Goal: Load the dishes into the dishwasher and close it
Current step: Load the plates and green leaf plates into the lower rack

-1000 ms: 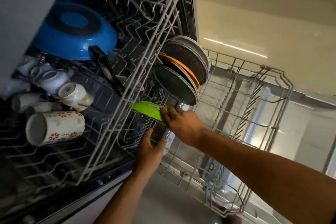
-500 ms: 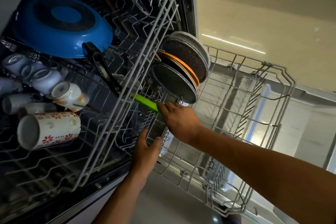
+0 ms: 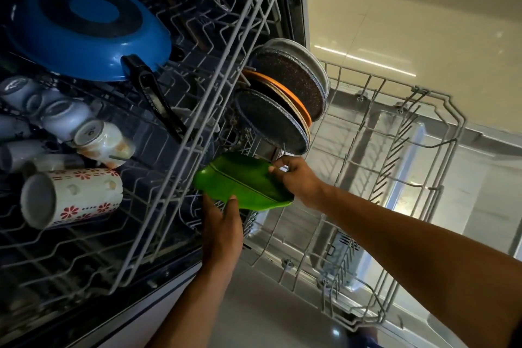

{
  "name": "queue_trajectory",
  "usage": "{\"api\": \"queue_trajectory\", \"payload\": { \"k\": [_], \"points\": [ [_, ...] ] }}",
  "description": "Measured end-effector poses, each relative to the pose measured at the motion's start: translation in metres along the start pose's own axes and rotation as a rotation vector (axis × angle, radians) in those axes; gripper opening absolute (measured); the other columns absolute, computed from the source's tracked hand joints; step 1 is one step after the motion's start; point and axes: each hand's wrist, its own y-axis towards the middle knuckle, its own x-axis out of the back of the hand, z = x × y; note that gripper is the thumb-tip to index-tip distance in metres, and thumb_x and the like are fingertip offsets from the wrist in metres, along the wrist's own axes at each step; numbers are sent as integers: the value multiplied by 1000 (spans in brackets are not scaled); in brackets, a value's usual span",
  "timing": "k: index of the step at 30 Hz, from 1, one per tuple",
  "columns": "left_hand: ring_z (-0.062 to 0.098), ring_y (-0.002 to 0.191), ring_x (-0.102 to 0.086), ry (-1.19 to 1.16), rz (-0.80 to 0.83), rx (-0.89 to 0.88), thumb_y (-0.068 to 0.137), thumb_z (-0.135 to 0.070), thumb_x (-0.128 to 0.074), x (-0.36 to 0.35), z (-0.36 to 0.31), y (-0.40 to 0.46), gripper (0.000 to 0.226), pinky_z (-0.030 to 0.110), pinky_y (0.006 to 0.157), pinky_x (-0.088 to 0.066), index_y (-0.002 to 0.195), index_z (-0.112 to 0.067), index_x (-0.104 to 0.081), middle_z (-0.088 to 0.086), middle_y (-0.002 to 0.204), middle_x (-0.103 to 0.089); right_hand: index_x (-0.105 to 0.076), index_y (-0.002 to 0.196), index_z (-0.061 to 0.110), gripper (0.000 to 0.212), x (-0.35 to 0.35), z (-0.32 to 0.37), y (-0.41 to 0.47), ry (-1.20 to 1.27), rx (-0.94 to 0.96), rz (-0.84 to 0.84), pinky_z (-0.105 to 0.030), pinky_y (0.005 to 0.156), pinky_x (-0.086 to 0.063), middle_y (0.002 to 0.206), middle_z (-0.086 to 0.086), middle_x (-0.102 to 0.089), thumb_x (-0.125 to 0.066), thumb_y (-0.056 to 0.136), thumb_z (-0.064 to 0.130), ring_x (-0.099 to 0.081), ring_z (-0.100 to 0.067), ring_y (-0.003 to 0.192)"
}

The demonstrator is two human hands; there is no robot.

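Green leaf-shaped dish [image 3: 243, 186]: gripped by both hands, left hand [image 3: 221, 223] at near edge, right hand [image 3: 296, 178] pinching far edge, beside stacked plates [image 3: 285, 99] in lower rack [image 3: 395, 178].

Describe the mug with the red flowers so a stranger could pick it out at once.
Start at the upper rack of the open dishwasher and find the blue pan lying upside down in it. Below the pan sits a cluster of pale cups; the flowered mug lies on its side just beneath them. It alone carries red flowers and red dashes on white.
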Motion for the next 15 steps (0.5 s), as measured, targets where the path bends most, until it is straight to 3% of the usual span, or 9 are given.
{"api": "queue_trajectory", "payload": {
  "k": [5, 8, 11, 13, 15],
  "points": [
    [29, 151, -33, 47, 64, 5, 107, -41, -48, -4, 1, 3, 72, 45, 119, -31, 166, -27, -9, 3, 172, -17, -74, 81, 15, 17, -2, -9, 5, 211, -81, 26, -27, 54, -57, 74, -9, -71, -71, 98, 13, -67, -20, 58],
    [27, 150, -35, 42, 97, -5, 107, -39, -48, -9, 2, 6, 71, 39, 114, -32, 166, -28, -10, 2, 171, -18, -77, 81, 13, 16, -2, -12, 7, 262, -149, 40, -26, 44, -55, 70, -8, -73, -72, 96, 10, -68, -18, 50],
    [24, 146, -41, 30, 124, -15, 107, -38, -49, -15, 3, 8, 70, 32, 103, -34, 165, -30, -10, 3, 169, -27, -77, 95, 2, 10, 1, -11, 7, 308, -243, 33, -25, 42, -54, 69, -11, -74, -70, 97, 9, -69, -20, 48],
    [15, 142, -41, -1, 144, -24, 107, -36, -49, -19, 2, 9, 69, 29, 100, -33, 165, -31, -10, 2, 167, -30, -69, 107, -10, 18, 5, -9, 8, 343, -331, 46, -23, 42, -53, 70, -15, -75, -64, 101, 6, -71, -21, 50],
    [9, 141, -37, -32, 172, -37, 108, -34, -48, -23, 1, 10, 68, 27, 102, -31, 165, -31, -10, 0, 168, -28, -63, 111, -16, 20, 9, -6, 7, 414, -401, 40, -23, 43, -54, 84, -24, -75, -55, 101, 0, -72, -22, 53]
  ]
}}
